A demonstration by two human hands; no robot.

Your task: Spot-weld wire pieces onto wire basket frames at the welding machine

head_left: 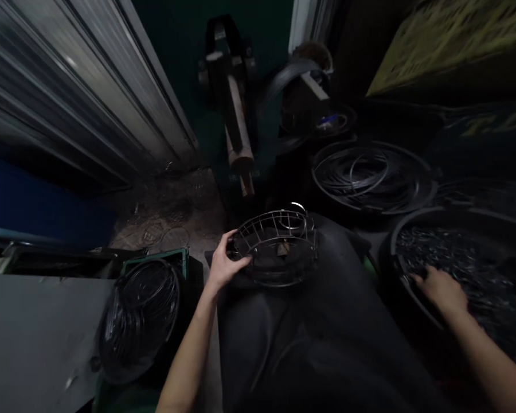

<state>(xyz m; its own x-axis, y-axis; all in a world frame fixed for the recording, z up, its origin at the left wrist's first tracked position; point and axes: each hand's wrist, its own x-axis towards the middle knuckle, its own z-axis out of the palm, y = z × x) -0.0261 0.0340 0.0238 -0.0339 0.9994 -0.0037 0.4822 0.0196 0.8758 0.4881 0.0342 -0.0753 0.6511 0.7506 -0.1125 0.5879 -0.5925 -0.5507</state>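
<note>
A round wire cage [277, 244], like a fan guard, rests on my dark-trousered knee in the middle of the view. My left hand [226, 264] grips its left rim. My right hand [441, 289] reaches into a large dark basin [402, 235] on the right that is filled with several small metal wire pieces [464, 258]. The fingers lie on the pieces; whether they hold any is hidden in the dim light.
A second basin with coiled wire rings [370, 175] sits behind. A stack of wire cages [140, 312] stands in a green crate at lower left. A metal machine [234, 109] stands ahead, a corrugated shutter [81, 86] at left, a grey board [30, 332] at bottom left.
</note>
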